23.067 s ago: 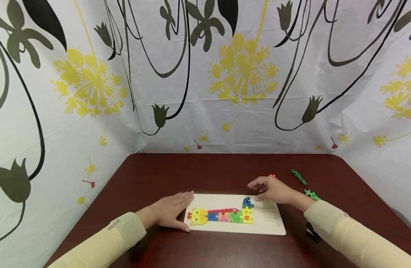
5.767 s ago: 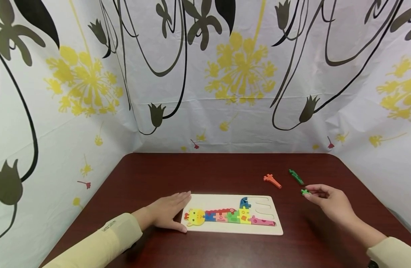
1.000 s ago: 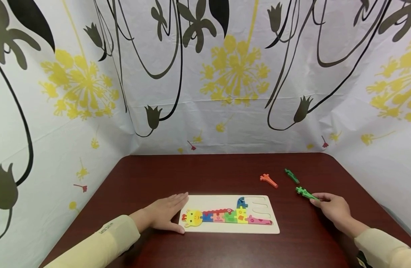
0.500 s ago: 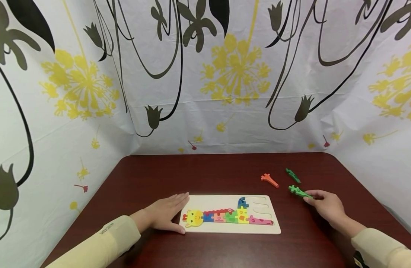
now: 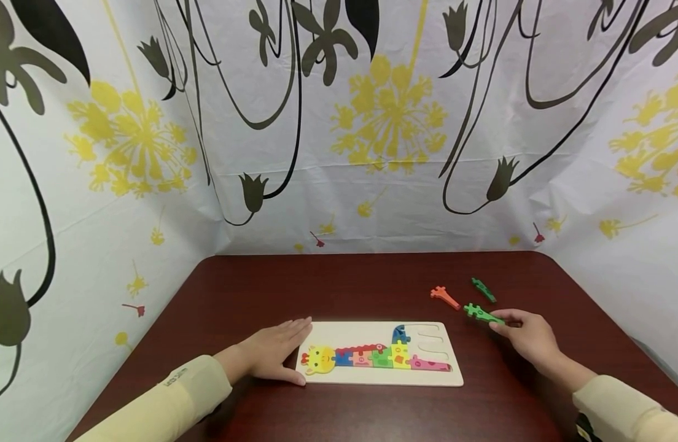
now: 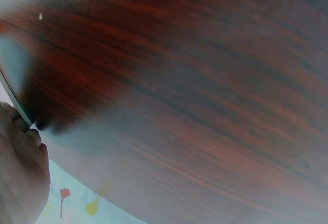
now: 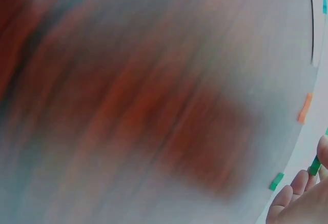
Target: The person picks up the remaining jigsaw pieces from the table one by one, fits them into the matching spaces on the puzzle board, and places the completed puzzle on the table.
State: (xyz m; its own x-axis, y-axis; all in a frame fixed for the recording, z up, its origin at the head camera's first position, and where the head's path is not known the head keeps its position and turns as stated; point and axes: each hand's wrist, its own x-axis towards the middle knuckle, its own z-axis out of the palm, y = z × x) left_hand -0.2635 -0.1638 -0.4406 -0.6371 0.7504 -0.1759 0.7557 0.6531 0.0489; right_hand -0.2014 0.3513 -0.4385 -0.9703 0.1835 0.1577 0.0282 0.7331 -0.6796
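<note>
A pale wooden puzzle board (image 5: 372, 377) lies on the table, with a giraffe picture made of coloured pieces set in it. The yellow giraffe head (image 5: 319, 360) is at its left end, and a pink leg piece (image 5: 430, 364) sits at lower right. My left hand (image 5: 269, 351) rests flat against the board's left edge, fingers straight. Right of the board, my right hand (image 5: 527, 336) pinches the narrow end of a light green puzzle piece (image 5: 479, 313) between thumb and fingers. In the right wrist view a bit of the green piece (image 7: 314, 166) shows between thumb and fingers.
An orange puzzle piece (image 5: 445, 297) and a dark green puzzle piece (image 5: 484, 290) lie on the dark red-brown table (image 5: 317, 282), beyond the right hand. Outlined slots (image 5: 429, 336) show at the board's upper right. A patterned curtain (image 5: 339, 123) surrounds the table's back and sides.
My right hand has taken up the light green piece and carried it left towards the board. The pink leg piece was set in the board earlier. My left hand stays at the board's edge.
</note>
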